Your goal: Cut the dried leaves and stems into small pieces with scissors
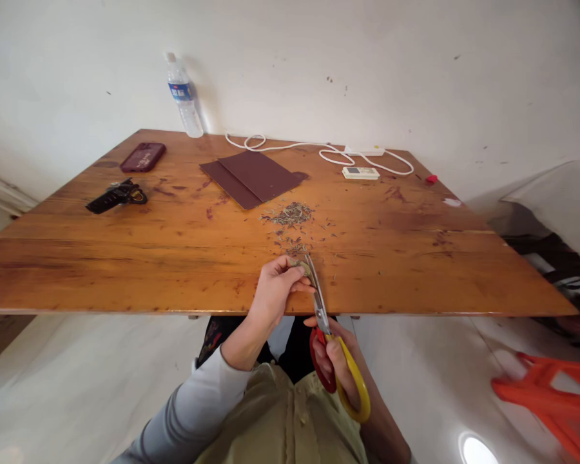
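My left hand (pixel 275 287) is closed, pinching a small greenish-brown leafy piece (pixel 301 265) over the front edge of the wooden table (pixel 149 277). My right hand (pixel 339 361) grips scissors (pixel 321 316) with one red and one yellow handle. Their blades point away from me and lie right beside the leafy piece and my left fingertips; whether they touch it is unclear. Just beyond my hands, a heap of dry cut bits (pixel 292 214) rests on the wood, with smaller bits scattered nearer to me.
Dark red sheets (pixel 251 177) lie behind the heap. Farther left are a phone (pixel 143 156), a black object (pixel 118 196) and an upright bottle (pixel 183 96). A white cable (pixel 294 147) and small white device (pixel 360 173) sit at the back. An orange stool (pixel 555 393) stands right.
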{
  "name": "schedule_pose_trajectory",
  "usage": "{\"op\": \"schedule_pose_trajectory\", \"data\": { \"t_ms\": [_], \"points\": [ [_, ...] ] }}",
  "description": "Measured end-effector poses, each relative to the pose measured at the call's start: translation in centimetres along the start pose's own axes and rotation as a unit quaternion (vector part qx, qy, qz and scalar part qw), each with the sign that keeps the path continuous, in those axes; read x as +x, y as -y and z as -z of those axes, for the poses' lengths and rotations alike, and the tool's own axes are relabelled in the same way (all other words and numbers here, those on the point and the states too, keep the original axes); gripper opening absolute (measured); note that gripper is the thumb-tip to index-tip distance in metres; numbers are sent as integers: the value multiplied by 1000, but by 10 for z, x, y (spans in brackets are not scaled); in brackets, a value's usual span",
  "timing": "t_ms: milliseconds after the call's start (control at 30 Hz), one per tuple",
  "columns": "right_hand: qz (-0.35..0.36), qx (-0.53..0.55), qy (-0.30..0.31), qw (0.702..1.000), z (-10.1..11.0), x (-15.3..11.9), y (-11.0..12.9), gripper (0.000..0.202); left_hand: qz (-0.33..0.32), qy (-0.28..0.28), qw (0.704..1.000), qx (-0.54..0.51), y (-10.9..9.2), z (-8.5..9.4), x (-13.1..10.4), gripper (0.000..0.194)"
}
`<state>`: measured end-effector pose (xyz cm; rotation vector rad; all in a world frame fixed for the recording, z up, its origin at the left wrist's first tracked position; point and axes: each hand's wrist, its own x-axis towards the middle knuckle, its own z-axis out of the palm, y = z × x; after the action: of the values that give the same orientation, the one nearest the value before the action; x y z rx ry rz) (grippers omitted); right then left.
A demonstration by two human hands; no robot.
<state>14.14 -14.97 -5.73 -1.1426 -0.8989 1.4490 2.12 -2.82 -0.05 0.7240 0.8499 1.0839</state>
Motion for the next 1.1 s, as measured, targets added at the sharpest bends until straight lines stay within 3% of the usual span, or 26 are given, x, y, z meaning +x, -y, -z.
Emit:
{"op": "schedule_pose_trajectory", "data": {
  "t_ms": [167, 400, 800, 1100],
  "points": [
    [17, 9, 25, 999, 3, 0, -4, 54, 1, 2, 1000, -3, 0, 0, 0, 21],
    [28, -33, 14, 999, 5, 2, -3, 49, -8, 1, 1000, -1, 1, 0, 0, 21],
    [-28, 1, -10, 1000, 1, 3, -7, 50, -7, 7, 1000, -8, 1, 0, 0, 19],
    [29, 13, 13, 999, -7, 2, -6, 58, -20, -3, 1000, -19, 2, -1, -2, 19]
  ]
}}
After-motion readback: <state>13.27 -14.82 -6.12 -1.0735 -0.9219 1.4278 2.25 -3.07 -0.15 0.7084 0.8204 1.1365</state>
